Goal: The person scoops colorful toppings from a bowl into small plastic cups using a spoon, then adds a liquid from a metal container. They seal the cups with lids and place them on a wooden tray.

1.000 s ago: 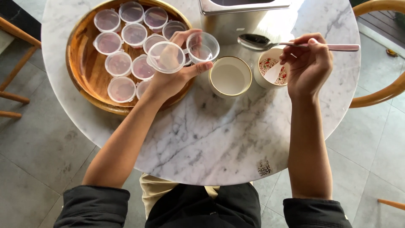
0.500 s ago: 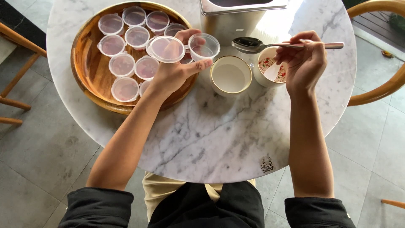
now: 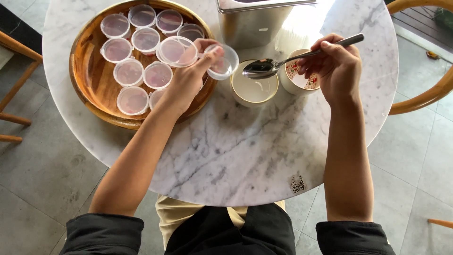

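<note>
My left hand (image 3: 188,80) holds a small clear plastic cup (image 3: 222,62) with its hinged lid (image 3: 177,51) flipped open, tilted over the edge of a round wooden tray (image 3: 92,94). My right hand (image 3: 332,66) grips a metal spoon (image 3: 283,61); its bowl hovers above a cream cup of white liquid (image 3: 254,89), close to the plastic cup. Beside that stands a second cream cup (image 3: 302,78) with red and white bits, partly hidden by my right hand.
Several lidded clear cups (image 3: 130,71) fill the wooden tray on the round marble table (image 3: 236,156). A steel container (image 3: 259,21) stands at the far edge. Wooden chair frames flank the table at left (image 3: 14,94) and right (image 3: 424,94), on a grey tiled floor.
My right hand has swung the spoon leftward, from over the far cup to above the cup of white liquid. My left hand has shifted the open plastic cup slightly toward it.
</note>
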